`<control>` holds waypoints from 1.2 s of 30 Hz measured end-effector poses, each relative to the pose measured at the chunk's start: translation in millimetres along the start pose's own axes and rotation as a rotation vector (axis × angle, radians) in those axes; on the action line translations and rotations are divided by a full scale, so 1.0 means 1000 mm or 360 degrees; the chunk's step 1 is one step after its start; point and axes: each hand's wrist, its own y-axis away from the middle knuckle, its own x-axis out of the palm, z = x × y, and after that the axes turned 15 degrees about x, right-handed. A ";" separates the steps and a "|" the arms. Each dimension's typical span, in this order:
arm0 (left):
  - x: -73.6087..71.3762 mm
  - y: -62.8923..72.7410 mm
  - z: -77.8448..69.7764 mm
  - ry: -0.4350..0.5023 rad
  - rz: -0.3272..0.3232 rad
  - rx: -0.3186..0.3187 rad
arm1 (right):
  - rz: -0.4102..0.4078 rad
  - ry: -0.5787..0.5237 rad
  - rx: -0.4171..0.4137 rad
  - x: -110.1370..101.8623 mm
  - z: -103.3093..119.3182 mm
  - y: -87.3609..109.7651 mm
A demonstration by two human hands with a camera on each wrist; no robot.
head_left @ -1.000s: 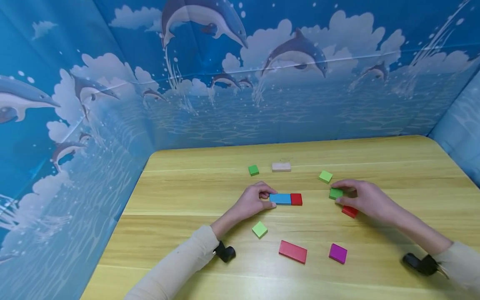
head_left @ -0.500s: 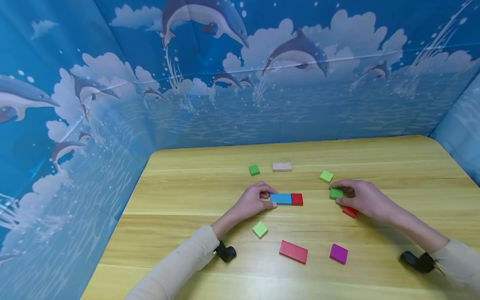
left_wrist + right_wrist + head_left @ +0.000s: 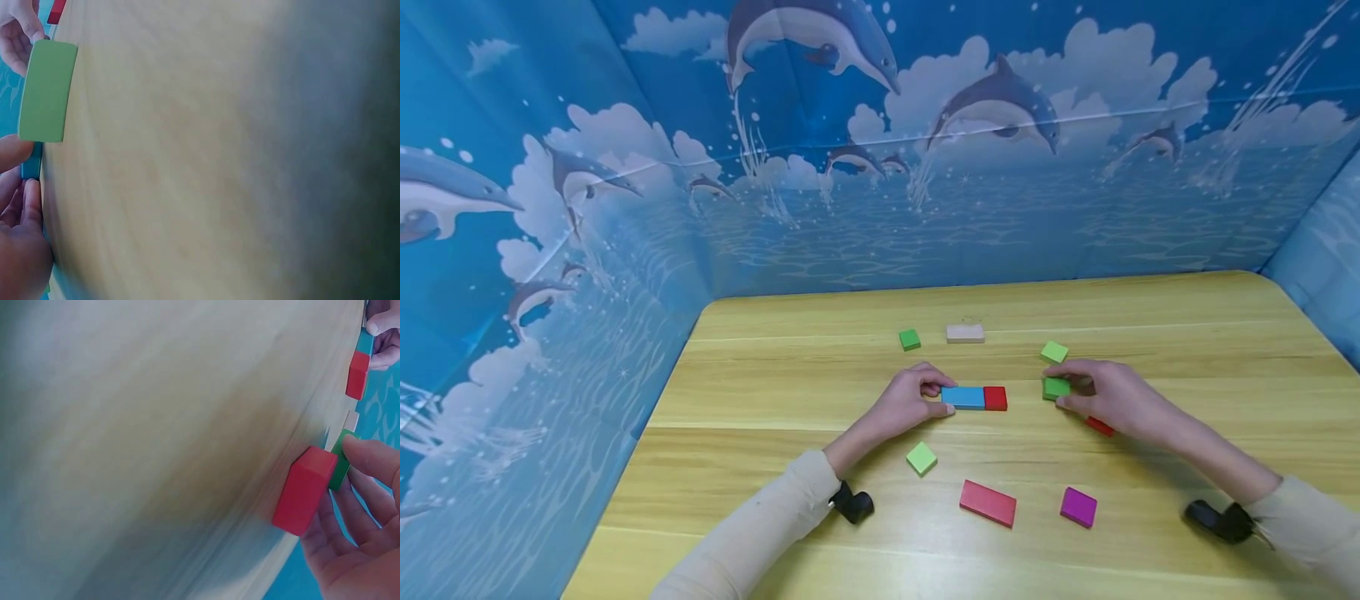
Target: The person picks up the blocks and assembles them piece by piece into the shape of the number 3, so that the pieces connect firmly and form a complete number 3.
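My left hand (image 3: 910, 397) pinches the left end of a flat blue block (image 3: 964, 398) between thumb and fingers on the wooden table. A small red block (image 3: 996, 398) lies against the blue block's right end. To the right, a green block (image 3: 1055, 389) is pinched by my right hand (image 3: 1112, 400), as the right wrist view also shows. Whether that green block touches the table is hard to tell. A second red block (image 3: 1101, 426) lies partly hidden under the right hand. Just beyond the held green block is a light green block (image 3: 1054, 352).
Farther back lie another green block (image 3: 910, 339) and a pale pinkish block (image 3: 965, 334). Nearer are a light green block (image 3: 921, 458), a long pinkish-red block (image 3: 988, 503) and a purple block (image 3: 1078, 507). A dolphin-print curtain (image 3: 865, 233) borders the table (image 3: 760, 500).
In the last half second my right hand has moved slightly left, carrying the green block away from the red block beside it. My left hand stays on the blue block.
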 end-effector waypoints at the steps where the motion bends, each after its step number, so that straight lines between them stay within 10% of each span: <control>1: 0.000 0.000 0.000 0.0001 0.0001 -0.0001 | 0.0003 -0.0003 0.0005 0.000 0.001 0.000; 36: 0.000 0.000 -0.002 0.0009 -0.0004 -0.0031 | 0.0022 -0.0015 -0.0100 0.023 0.029 -0.036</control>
